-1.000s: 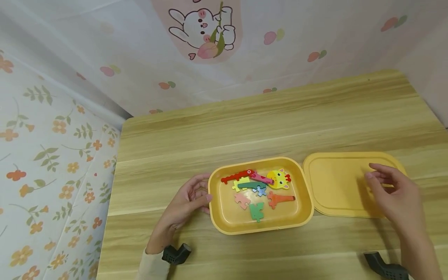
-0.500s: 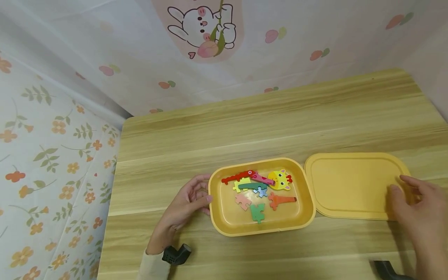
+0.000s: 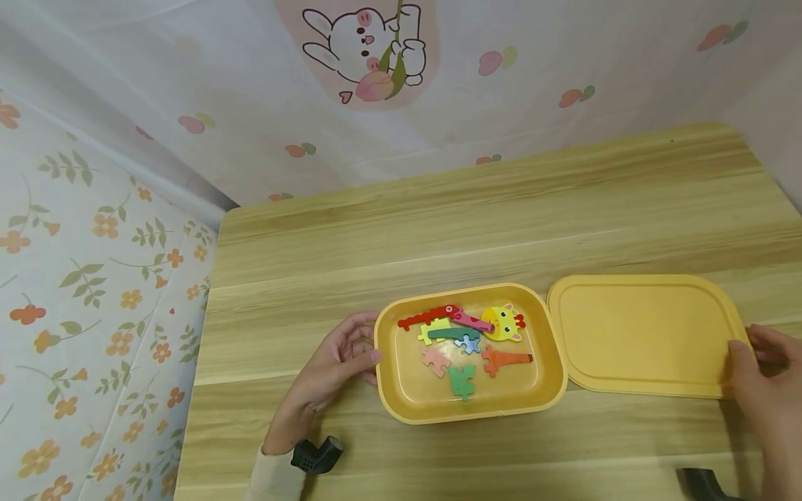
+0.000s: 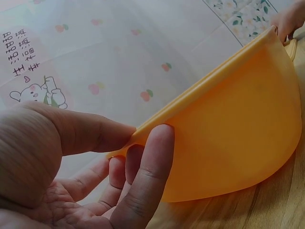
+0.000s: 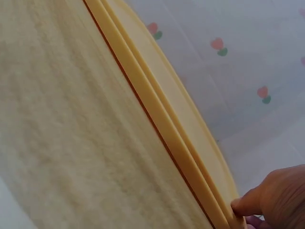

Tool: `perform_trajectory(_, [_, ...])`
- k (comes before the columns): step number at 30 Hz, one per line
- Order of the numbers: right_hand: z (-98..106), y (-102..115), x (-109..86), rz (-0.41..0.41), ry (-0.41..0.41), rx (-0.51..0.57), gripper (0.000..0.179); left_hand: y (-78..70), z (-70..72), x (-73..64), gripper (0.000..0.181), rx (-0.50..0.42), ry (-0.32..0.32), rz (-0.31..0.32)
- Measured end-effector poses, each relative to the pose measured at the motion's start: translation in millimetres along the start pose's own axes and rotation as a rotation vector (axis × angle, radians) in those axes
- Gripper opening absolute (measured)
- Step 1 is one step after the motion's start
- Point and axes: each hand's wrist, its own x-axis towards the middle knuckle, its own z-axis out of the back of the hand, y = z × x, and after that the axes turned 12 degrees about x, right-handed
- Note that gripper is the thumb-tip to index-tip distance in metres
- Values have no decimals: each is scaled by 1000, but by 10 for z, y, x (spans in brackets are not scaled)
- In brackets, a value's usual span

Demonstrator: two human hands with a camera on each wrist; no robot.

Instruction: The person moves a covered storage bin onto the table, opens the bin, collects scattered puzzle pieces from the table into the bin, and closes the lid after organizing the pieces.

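Observation:
A yellow plastic box lies on the table with several puzzle pieces inside. Among them are a giraffe-head piece, a red piece, an orange piece and a green piece. My left hand holds the box's left end, thumb on the rim and fingers along the outer wall. To the right lies the flat yellow lid, its left edge close by the box. My right hand grips the lid's right end, the thumb on its edge; its other fingers are mostly hidden.
The wooden table extends behind and in front of the box. A printed cloth hangs along the back, and a floral cloth borders the left side. A black wrist device sits on the left wrist.
My right hand has moved right and down from above the lid to its right end and taken hold there. The left hand stays at the box.

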Motion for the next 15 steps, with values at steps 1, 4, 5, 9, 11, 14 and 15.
perform_trajectory(1, [-2, -6, 5, 5, -11, 30, 41, 2, 0, -1, 64, 0, -1, 1])
perform_trajectory(4, [-14, -9, 21, 24, -32, 83, 46, 3, 0, -4, 64, 0, -3, 2])
perform_trajectory(5, [-15, -3, 26, 20, -38, 98, 47, 5, 0, -4, 64, -1, -1, 1])
perform_trajectory(9, [0, 21, 26, -1, -47, 123, 47, 14, 2, -1, 63, -4, 5, -8])
perform_trajectory(11, [9, 33, 24, -13, -48, 135, 48, 21, 5, 1, 63, -5, 8, -13])
perform_trajectory(14, [18, 48, 16, -19, -43, 147, 49, 27, 12, 4, 62, -7, 8, -17])
perform_trajectory(15, [16, 56, 16, -21, -43, 157, 49, 28, 14, 6, 62, -9, 9, -18])
